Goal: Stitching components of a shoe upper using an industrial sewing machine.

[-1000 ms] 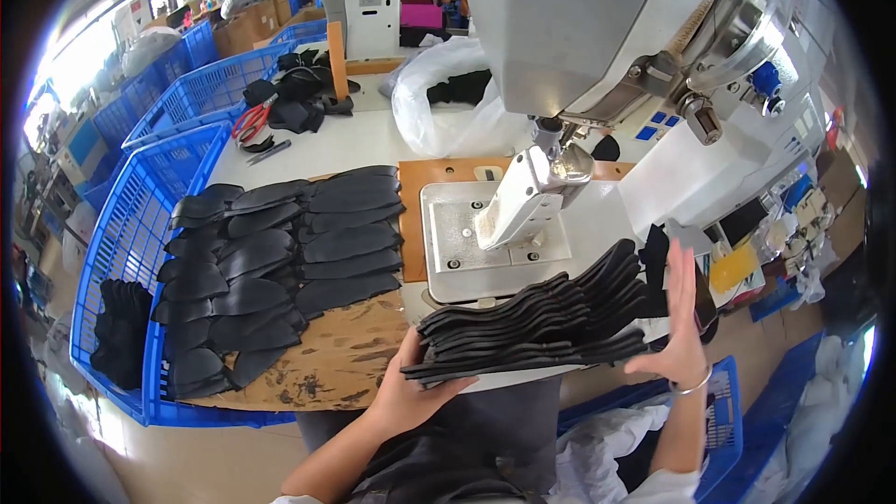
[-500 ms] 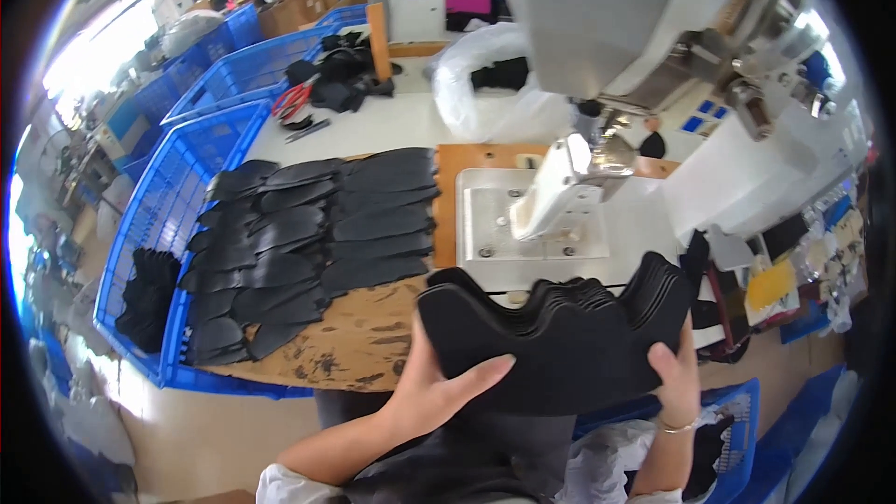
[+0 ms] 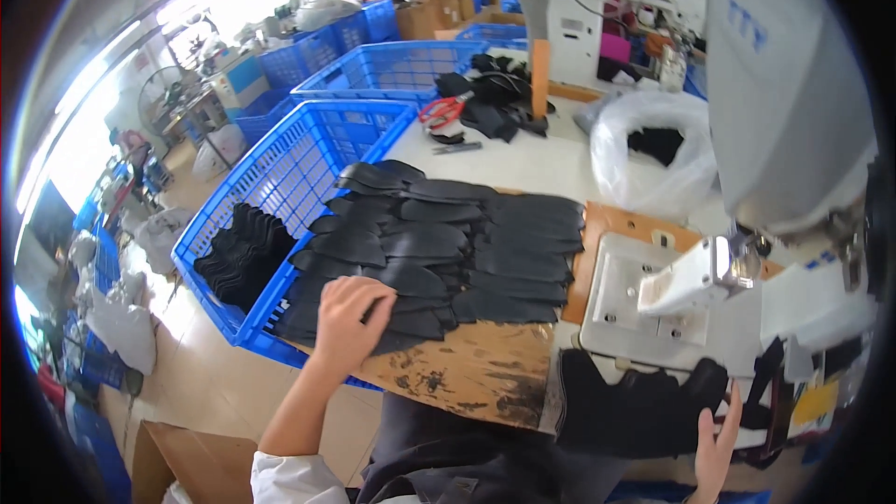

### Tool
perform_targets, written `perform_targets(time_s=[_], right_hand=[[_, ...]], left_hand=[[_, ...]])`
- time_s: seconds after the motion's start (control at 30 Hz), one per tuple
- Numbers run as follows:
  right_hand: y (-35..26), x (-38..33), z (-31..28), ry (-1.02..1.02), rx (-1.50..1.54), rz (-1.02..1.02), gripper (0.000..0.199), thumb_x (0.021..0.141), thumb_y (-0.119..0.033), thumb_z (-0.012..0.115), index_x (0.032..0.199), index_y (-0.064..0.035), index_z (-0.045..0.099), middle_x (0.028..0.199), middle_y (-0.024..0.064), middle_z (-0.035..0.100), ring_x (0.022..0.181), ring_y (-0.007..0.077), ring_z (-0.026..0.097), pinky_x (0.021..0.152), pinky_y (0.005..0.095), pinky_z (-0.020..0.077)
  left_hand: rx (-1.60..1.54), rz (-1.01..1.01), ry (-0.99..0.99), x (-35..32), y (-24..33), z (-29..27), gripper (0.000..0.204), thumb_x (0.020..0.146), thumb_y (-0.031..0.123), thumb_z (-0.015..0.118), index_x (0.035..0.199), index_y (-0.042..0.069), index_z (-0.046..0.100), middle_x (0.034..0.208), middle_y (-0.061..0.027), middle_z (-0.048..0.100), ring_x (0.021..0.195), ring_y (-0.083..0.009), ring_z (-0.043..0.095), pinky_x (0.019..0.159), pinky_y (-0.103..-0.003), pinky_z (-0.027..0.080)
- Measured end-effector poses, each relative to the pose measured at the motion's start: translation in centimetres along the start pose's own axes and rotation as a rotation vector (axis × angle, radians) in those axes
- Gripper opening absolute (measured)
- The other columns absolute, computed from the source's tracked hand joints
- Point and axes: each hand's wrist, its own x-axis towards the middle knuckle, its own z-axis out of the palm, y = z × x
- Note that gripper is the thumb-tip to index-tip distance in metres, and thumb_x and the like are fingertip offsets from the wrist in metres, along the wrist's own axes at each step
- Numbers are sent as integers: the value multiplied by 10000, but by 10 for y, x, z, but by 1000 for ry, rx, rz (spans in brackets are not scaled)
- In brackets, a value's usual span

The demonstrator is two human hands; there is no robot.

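Observation:
My left hand (image 3: pixel 347 315) rests with curled fingers on the near edge of several overlapping black flat pieces (image 3: pixel 448 243) spread in rows on a worn wooden board (image 3: pixel 476 373). My right hand (image 3: pixel 717 439) presses against the right end of a stack of black pieces (image 3: pixel 644 406) standing on edge at the table's front, below the white sewing-machine bed (image 3: pixel 644 303). The machine's white presser arm (image 3: pixel 695 275) hangs over that bed.
A blue plastic crate (image 3: pixel 308 159) with more black pieces (image 3: pixel 243 257) stands left of the table. A clear bag (image 3: pixel 653 149), red-handled scissors (image 3: pixel 446 112) and black scraps lie at the back. More blue crates and cardboard boxes are farther off. A large grey machine head (image 3: pixel 784 84) fills the right.
My left hand has let go of the stack and moved left onto the spread pieces on the board. The stack has dropped lower at the table's front, with my right hand still against it.

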Motion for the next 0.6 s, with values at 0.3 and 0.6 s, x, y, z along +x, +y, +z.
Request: perform_targets(time_s=[0.3,0.6], right_hand=[[-58,-7,2,187,-130,-613,391,915,-151,606,1237,59,539,1249,223,534,1081,353,565,892,407,484],[-83,-62,29,170,-140,-763,293,899,-116,607,1134,59,609,1172,201,605,1056,347,589,907,400,478]], left_hand=[[-14,-222,54,18,-98,-33,88,744,62,705,820,45,666,767,-80,631,708,-232,595,650,-329,462],[146,326,-514,50,-121,13,265,723,205,723,955,98,653,939,-33,586,941,-216,562,835,-359,419]])
